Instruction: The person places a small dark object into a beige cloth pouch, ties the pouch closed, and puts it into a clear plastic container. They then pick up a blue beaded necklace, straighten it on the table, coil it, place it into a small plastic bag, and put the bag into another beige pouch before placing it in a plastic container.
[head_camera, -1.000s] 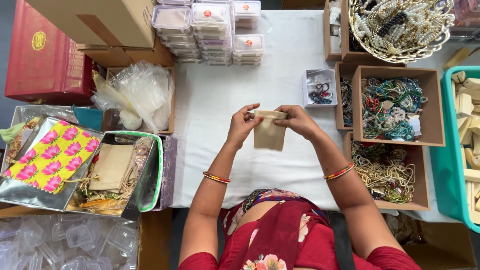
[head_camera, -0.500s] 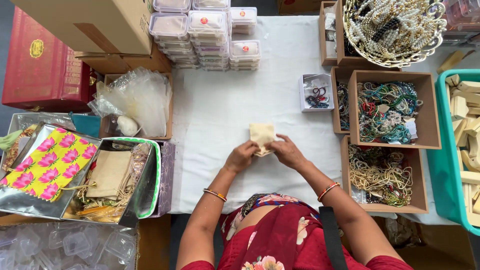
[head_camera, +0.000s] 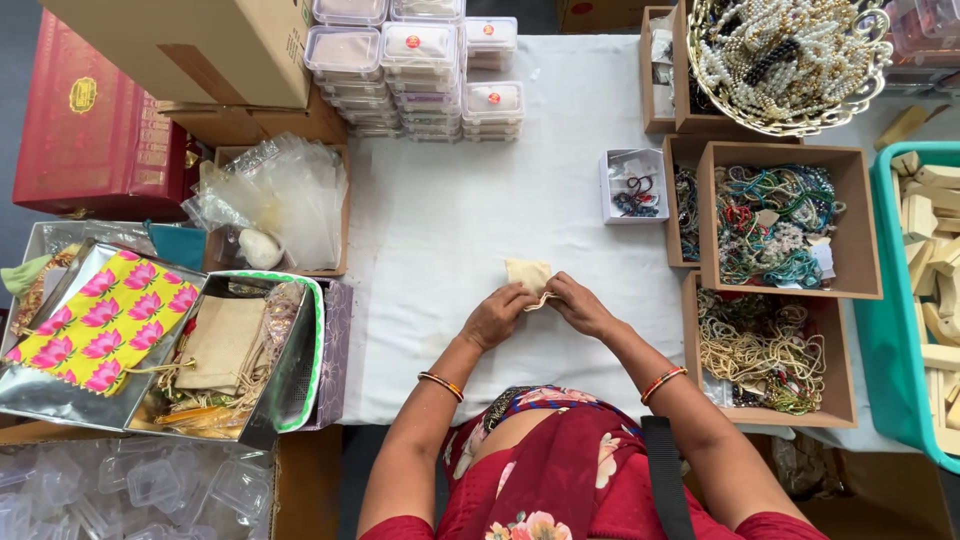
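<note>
The left hand (head_camera: 497, 315) and right hand (head_camera: 577, 304) meet at the near end of a small beige cloth drawstring pouch (head_camera: 527, 273), fingers pinched closed on its pale cord (head_camera: 541, 299). The pouch lies flat and matte on the white-covered desk (head_camera: 450, 200), just beyond the knuckles (its opening is hidden beneath the fingers). Right of it, an open brown box of pale bead strings (head_camera: 765, 345) is partly covered by the forearm.

Two hands (left hand (head_camera: 497, 315), right hand (head_camera: 580, 305)), one beige pouch (head_camera: 527, 272), four bangles, three wooden bead boxes (head_camera: 866, 222), one white box (head_camera: 607, 187)
</note>
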